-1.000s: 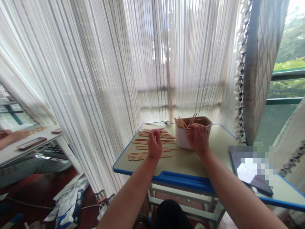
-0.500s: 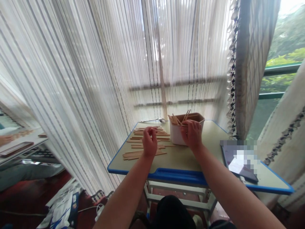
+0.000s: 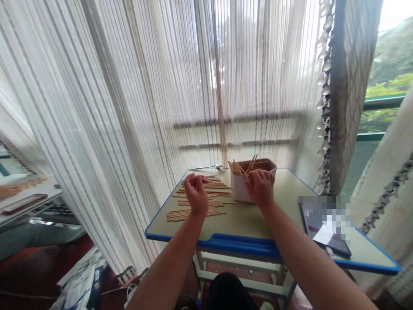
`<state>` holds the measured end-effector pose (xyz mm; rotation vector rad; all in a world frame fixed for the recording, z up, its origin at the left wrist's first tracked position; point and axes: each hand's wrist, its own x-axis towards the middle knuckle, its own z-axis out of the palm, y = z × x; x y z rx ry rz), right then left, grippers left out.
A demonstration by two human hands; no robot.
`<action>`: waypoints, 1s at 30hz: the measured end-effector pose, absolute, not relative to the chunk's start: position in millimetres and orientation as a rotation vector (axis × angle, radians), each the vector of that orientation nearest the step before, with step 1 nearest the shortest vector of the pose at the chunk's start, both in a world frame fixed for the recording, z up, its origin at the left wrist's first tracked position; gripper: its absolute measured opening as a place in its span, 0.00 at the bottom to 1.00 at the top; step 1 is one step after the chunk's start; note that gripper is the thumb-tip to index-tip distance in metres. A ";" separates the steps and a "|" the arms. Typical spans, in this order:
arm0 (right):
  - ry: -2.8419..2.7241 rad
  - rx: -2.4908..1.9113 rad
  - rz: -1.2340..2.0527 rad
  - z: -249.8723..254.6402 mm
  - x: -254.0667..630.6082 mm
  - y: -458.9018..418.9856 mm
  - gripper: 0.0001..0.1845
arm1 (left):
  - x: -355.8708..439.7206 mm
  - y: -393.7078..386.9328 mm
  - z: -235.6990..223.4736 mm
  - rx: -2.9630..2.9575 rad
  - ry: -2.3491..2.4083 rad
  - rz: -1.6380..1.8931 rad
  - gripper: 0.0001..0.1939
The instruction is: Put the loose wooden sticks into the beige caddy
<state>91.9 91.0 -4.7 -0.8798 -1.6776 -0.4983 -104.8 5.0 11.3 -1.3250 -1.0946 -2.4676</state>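
Note:
My left hand hovers over the rows of thin wooden sticks on the left of the table. Its fingers are curled in; anything they hold is too small to make out. My right hand is at the front rim of a white bin with a brown inside. Those fingers are bent over the rim, and what they grip is hidden. More wooden sticks stand tilted in the bin's left part, and a few lean near its middle.
A metal ladle or spoon lies at the table's back edge. On the right rests a dark tablet. The table has a blue edge. Striped curtains hang behind it. At far left, another person's hand is over a separate table.
My left hand has shifted slightly left over the sticks, its fingers turning leftward. My right hand stays at the bin's rim. The whole view has tipped a little upward.

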 end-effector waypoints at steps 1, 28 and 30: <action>-1.685 -0.880 -0.497 -4.4 92.0 91.0 0.07 | -104.7 2.7 20.6 -1.272 -1.047 -2.525 0.10; -1.681 -0.877 -0.430 -0.2 91.1 86.8 0.05 | -95.8 102.5 80.6 -2.133 -1.491 -1.868 0.09; -1.684 -0.882 -0.437 0.3 90.9 86.4 0.05 | -97.9 103.4 80.0 -2.198 -1.560 -1.752 0.09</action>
